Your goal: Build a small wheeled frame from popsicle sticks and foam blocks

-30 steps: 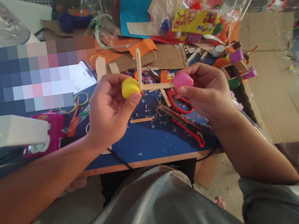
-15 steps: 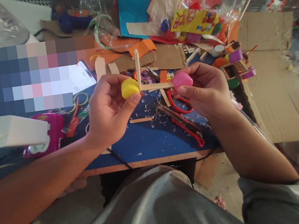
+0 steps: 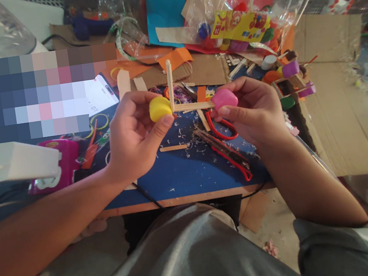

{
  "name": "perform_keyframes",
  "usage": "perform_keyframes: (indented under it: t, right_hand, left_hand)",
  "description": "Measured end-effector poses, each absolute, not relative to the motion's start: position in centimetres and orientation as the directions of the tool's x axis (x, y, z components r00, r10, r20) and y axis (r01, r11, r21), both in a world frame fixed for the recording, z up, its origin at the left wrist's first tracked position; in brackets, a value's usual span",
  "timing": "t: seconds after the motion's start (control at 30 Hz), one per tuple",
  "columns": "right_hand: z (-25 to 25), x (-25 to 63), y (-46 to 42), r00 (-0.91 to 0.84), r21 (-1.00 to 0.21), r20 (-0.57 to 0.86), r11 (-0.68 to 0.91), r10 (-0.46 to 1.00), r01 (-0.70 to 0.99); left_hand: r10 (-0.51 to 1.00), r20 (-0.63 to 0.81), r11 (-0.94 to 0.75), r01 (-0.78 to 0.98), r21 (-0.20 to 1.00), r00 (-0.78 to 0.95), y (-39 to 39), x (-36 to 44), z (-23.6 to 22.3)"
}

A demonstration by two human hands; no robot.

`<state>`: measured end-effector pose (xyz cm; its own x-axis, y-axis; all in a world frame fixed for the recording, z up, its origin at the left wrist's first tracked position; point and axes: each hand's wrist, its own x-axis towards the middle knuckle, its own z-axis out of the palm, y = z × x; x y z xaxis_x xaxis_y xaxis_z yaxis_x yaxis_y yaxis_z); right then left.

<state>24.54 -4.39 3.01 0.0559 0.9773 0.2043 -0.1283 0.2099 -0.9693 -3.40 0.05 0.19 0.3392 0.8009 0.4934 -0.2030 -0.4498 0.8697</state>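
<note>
Yellow piece [image 3: 160, 109] pinched by left hand [image 3: 132, 138], pink piece [image 3: 225, 98] by right hand [image 3: 258, 110], three o'clock: likely steadying stick frame [image 3: 193, 106]; next needs even pressure.

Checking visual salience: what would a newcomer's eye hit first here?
Likely the yellow piece in the left hand and the pink piece in the right hand, mid-frame, with a wooden L between them. Then probably the blue sheet at top centre and the red-edged cutter on the tabletop.

White adapter [image 3: 19, 162], magenta socket block [image 3: 70, 155] — and, farther back, blue sheet [image 3: 165, 8].
</note>
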Motion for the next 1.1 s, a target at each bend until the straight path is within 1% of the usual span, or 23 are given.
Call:
perform_keyframes:
  t: [0.1, 0.27, 0.43, 0.53, 0.63, 0.77, 0.87, 1.0, 1.1]
  right_hand:
    - [3.1, 24.5, -4.5, 0.066, -0.97, 0.195, 0.202, 0.979, -0.137]
    - [3.1, 24.5, -4.5, 0.055, -0.973, 0.186, 0.192, 0.981, -0.125]
    - [3.3, 24.3, -4.6, 0.07, -0.974, 0.173, 0.181, 0.982, -0.132]
    - [3.3, 24.3, -4.6, 0.067, -0.974, 0.186, 0.193, 0.98, -0.118]
    - [3.1, 24.3, -4.6, 0.066, -0.963, 0.247, 0.253, 0.967, -0.099]
    - [2.9, 24.3, -4.7, 0.09, -0.938, 0.337, 0.342, 0.937, -0.048]
    - [3.0, 24.0, -4.8, 0.098, -0.925, 0.379, 0.381, 0.92, -0.005]
    - [3.4, 23.5, -5.1, 0.096, -0.884, 0.467, 0.466, 0.879, 0.03]
    - [3.7, 23.3, -5.3, 0.092, -0.858, 0.513, 0.51, 0.853, 0.057]
  left_hand:
    - [0.801, 0.492, -0.448, -0.204, 0.871, 0.341, 0.0, -3.3, 0.3]
    - [0.79, 0.529, -0.479, -0.228, 0.848, 0.311, 0.0, -3.1, 0.3]
    - [0.819, 0.467, -0.429, -0.186, 0.884, 0.333, -0.2, -3.4, 0.4]
    - [0.792, 0.515, -0.475, -0.201, 0.857, 0.327, 0.1, -3.3, -0.1]
    - [0.737, 0.604, -0.566, -0.21, 0.797, 0.305, 0.3, -3.0, -0.6]
    - [0.717, 0.638, -0.643, -0.086, 0.761, 0.28, -0.1, -2.9, -0.1]
    - [0.667, 0.694, -0.716, -0.024, 0.698, 0.271, -0.3, -2.9, 0.4]
    - [0.581, 0.769, -0.796, -0.015, 0.606, 0.267, -0.2, -2.9, 0.7]
    - [0.554, 0.793, -0.816, -0.024, 0.578, 0.255, -0.2, -2.9, 0.8]
